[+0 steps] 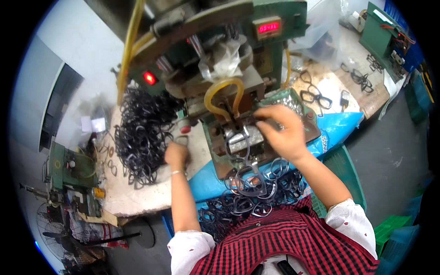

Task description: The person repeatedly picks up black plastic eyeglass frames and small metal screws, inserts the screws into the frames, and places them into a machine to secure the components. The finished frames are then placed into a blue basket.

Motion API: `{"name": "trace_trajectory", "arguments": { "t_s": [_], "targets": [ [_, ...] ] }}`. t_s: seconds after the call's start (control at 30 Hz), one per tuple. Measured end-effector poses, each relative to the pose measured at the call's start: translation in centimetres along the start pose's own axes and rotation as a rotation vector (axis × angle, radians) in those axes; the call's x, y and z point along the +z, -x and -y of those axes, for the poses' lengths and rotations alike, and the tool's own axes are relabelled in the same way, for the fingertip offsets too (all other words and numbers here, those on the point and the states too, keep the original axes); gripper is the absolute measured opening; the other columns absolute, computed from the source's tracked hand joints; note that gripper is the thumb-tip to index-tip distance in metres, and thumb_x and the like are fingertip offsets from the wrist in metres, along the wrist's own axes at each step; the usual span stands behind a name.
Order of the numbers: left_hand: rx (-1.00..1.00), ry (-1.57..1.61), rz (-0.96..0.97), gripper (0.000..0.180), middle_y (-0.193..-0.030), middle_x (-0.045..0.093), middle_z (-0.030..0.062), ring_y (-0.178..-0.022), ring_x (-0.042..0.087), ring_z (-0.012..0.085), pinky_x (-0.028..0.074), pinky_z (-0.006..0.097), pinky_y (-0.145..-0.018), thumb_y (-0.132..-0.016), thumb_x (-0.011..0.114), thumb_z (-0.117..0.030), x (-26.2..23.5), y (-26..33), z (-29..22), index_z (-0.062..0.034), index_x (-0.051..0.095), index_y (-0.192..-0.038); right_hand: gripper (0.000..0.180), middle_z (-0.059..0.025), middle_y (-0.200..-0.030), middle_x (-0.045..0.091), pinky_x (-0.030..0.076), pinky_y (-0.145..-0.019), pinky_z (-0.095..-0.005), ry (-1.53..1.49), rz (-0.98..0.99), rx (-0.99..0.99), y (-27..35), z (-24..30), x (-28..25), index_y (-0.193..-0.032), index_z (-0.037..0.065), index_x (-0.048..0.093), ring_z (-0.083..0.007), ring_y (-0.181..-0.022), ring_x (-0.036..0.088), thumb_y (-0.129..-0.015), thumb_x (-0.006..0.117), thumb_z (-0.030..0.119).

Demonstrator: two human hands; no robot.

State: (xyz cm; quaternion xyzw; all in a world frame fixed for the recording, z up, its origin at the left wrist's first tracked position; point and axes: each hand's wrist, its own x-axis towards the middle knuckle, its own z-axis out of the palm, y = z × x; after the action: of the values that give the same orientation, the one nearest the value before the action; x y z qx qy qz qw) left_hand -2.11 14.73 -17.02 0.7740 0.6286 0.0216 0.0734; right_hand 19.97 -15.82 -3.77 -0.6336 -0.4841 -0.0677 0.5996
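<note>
A dark eyeglass frame (250,155) sits with one rim at the metal jig (251,137) of a green press machine, its other rim hanging toward me. My right hand (285,134) is beside the jig, thumb and forefinger apart and nothing visible between them. To the left, my left hand (176,155) is curled at the edge of a big heap of dark eyeglass frames (142,133). A rim shows at its fingertips, which are partly hidden. Above the jig, a looped yellow hose (223,84) comes down to the press.
More frames (229,211) lie in my lap below a blue plastic sheet (201,181). A red button (184,129) stands between the heap and the press. Loose glasses (316,98) lie on the right of the table. A green crate (350,174) is at my right, a fan (57,229) at lower left.
</note>
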Motion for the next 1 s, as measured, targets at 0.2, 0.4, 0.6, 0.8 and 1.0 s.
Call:
{"name": "trace_trajectory", "arguments": {
  "t_s": [0.2,0.4,0.6,0.8,1.0],
  "targets": [
    [0.305,0.388,-0.048,0.041,-0.112,0.068,0.0296,-0.1,0.068,0.0444,0.053,0.047,-0.085,-0.098,0.055,-0.03,1.5,5.6,0.7,-0.0022,0.061,-0.128,0.043,-0.0102,-0.086,0.071,0.05,-0.086,-0.0291,-0.337,-0.031,0.313,0.8,0.3,3.3,-0.122,-0.003,0.057,-0.0163,-0.088,0.068,-0.081,0.07,0.002],
    [0.595,1.468,-0.379,0.017,-0.104,0.066,0.0073,-0.084,0.062,0.0125,0.05,0.025,-0.07,-0.106,0.052,-0.011,-8.6,12.3,-3.8,-0.0035,0.062,-0.118,0.052,-0.0073,-0.087,0.072,0.048,-0.09,-0.0281,-0.343,-0.078,0.349,1.2,0.3,3.5,-0.13,-0.003,0.053,-0.0134,-0.091,0.066,-0.082,0.071,0.003],
    [1.196,1.416,-0.745,0.018,-0.099,0.064,0.02,-0.083,0.069,0.031,0.061,0.041,-0.067,-0.104,0.051,-0.01,-15.3,18.9,-4.5,0.0022,0.055,-0.117,0.054,-0.0088,-0.094,0.073,0.046,-0.098,-0.0313,-0.53,-0.093,0.457,0.7,2.7,4.1,-0.133,-0.003,0.051,-0.0158,-0.102,0.065,-0.083,0.069,0.001],
    [1.487,0.794,-0.401,0.028,-0.114,0.075,0.0032,-0.078,0.064,0.0221,0.054,0.05,-0.093,-0.08,0.073,-0.009,-13.1,19.1,-8.5,-0.016,0.076,-0.107,0.044,-0.0197,-0.117,0.068,0.048,-0.101,-0.0372,-0.346,0.142,0.348,1.1,1.7,0.4,-0.129,0.001,0.06,-0.0301,-0.116,0.065,-0.086,0.066,0.005],
    [1.525,0.66,-0.324,0.029,-0.115,0.075,0.0015,-0.066,0.054,0.0202,0.053,0.045,-0.092,-0.076,0.078,-0.013,-11.9,17.4,-8.2,-0.0157,0.079,-0.105,0.029,-0.0233,-0.133,0.06,0.04,-0.112,-0.0474,0.746,0.134,0.216,3.8,-9.5,-2.8,-0.102,0.003,0.074,-0.0402,-0.132,0.05,-0.076,0.077,0.014]
  ]
}}
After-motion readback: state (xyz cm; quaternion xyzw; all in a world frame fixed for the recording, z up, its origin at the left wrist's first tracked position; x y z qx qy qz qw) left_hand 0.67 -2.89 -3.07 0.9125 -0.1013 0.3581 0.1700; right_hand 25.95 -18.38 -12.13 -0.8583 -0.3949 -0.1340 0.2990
